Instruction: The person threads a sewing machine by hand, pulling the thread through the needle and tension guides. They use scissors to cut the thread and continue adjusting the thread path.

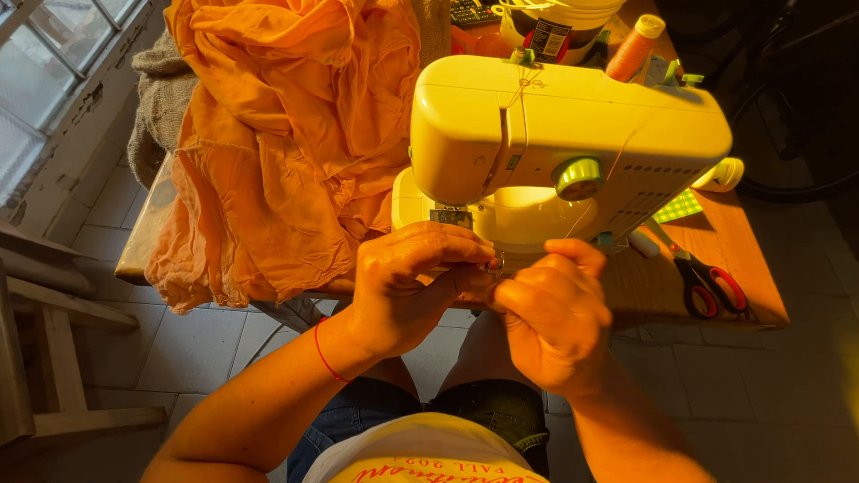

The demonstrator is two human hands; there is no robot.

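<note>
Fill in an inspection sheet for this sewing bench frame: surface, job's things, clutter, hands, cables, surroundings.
Surface: wooden table, bare at its right front corner.
Job's things: pale yellow sewing machine; both hands meet at its needle area, where what they pinch is too small to tell.
Clutter: heap of orange fabric draped over the table's left side; red-handled scissors to the right; orange thread spool and a white tub behind the machine.
Hands: left hand and right hand are bare with fingers curled together; a red string circles the left wrist.
Cables: nothing seen; only thin thread crosses the machine top.
Surroundings: tiled floor, window upper left, wooden frame lower left.
</note>
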